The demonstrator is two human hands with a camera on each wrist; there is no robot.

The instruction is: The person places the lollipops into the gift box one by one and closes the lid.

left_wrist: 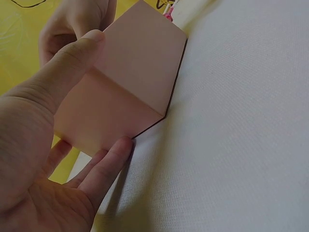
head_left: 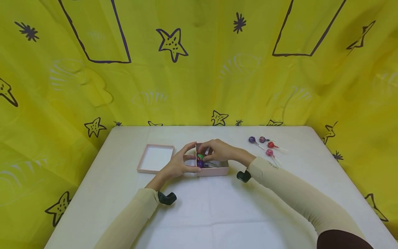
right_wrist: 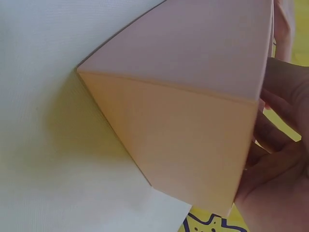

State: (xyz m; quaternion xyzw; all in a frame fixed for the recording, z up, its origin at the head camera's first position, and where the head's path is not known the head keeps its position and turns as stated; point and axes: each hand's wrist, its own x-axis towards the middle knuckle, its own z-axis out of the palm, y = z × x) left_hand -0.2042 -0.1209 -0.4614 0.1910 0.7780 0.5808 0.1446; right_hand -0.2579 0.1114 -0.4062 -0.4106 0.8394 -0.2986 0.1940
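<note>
A pink open box (head_left: 212,172) stands on the white table, its cavity facing up. My left hand (head_left: 178,165) grips its left end, thumb on the near edge and fingers around the side and far corner; the left wrist view shows the thumb (left_wrist: 72,58) on the box. My right hand (head_left: 219,151) reaches inside from above, with curled fingers pinching a green-and-red wrapped lollipop (head_left: 200,157). Beside that lies a purple lollipop (head_left: 200,164), with white sticks toward the right. In the right wrist view the box wall (right_wrist: 174,135) hides the fingertips.
A shallow pink lid (head_left: 140,162) with a white inside lies left of the box. Several wrapped lollipops lie at the back right, including a purple one (head_left: 252,139), a red one (head_left: 271,145) and a pink one (head_left: 269,152). A yellow patterned curtain (head_left: 199,76) surrounds the table.
</note>
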